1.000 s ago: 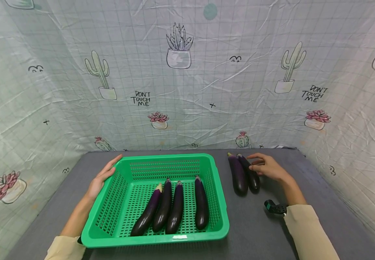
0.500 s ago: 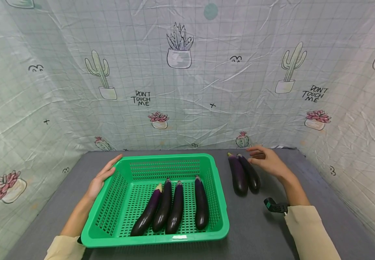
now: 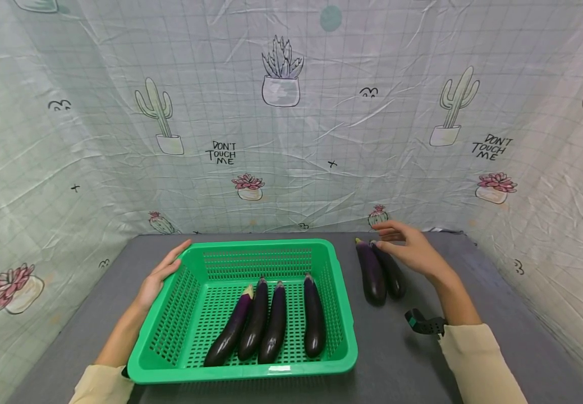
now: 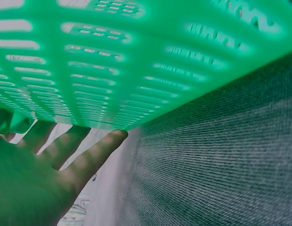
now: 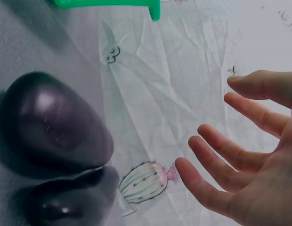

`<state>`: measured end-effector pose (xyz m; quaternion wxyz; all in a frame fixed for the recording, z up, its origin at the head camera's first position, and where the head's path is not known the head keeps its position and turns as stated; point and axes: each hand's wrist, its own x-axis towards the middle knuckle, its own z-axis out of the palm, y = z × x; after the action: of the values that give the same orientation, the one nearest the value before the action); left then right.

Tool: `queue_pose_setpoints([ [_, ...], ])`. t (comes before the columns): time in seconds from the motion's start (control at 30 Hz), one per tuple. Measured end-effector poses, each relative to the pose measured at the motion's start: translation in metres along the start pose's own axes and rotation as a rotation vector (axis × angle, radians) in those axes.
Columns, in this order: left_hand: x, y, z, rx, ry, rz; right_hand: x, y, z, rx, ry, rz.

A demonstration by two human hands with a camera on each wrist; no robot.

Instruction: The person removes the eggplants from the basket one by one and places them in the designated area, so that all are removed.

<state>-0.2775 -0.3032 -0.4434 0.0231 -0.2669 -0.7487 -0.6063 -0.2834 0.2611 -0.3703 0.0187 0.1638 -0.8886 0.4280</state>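
Observation:
My left hand [image 3: 156,279] lies along the left outside wall of a green slotted plastic basket [image 3: 247,375]. In the left wrist view its straight fingers [image 4: 92,155] reach up to the slotted wall. My right hand [image 3: 413,247] is raised at the far end of two dark purple eggplants lying side by side, holding nothing, its fingers extended. The left eggplant [image 3: 372,276] has a greenish stem tip. The right eggplant [image 3: 392,275] is partly covered by the thumb in the head view. In the right wrist view the fingers stand apart from both eggplants.
Several eggplants [image 3: 256,325] lie in the basket, one of them apart toward the right wall. A grey cloth surface [image 3: 382,353] spreads beneath everything. Behind and beside it hangs a pale sheet [image 3: 321,129] printed with cacti. A black band [image 3: 425,322] juts out from the right wrist.
My right hand has lifted and moved toward the back and slightly left, from beside the right eggplant to above its stem end. The left hand, basket and eggplants stay put.

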Motion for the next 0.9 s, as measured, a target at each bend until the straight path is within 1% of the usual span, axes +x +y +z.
queue_pose_setpoints([
  [0.13, -0.001, 0.0, 0.0, -0.012, -0.003, -0.006, -0.001, -0.01, 0.003, 0.011, -0.009, -0.033],
  [0.23, -0.001, 0.001, -0.001, -0.001, 0.001, -0.012, 0.0, -0.018, 0.006, 0.028, -0.027, -0.075],
  [0.4, -0.002, 0.001, -0.001, 0.061, 0.022, -0.013, 0.003, -0.032, 0.014, 0.092, -0.082, -0.13],
  [0.53, -0.002, 0.0, -0.002, 0.057, 0.021, -0.017, 0.007, -0.047, 0.022, 0.142, -0.128, -0.16],
  [0.67, -0.002, 0.0, -0.002, 0.045, 0.022, -0.022, 0.015, -0.068, 0.03, 0.188, -0.188, -0.162],
  [0.9, 0.0, 0.0, -0.001, 0.042, 0.016, -0.031, 0.028, -0.106, 0.042, 0.261, -0.321, -0.161],
])
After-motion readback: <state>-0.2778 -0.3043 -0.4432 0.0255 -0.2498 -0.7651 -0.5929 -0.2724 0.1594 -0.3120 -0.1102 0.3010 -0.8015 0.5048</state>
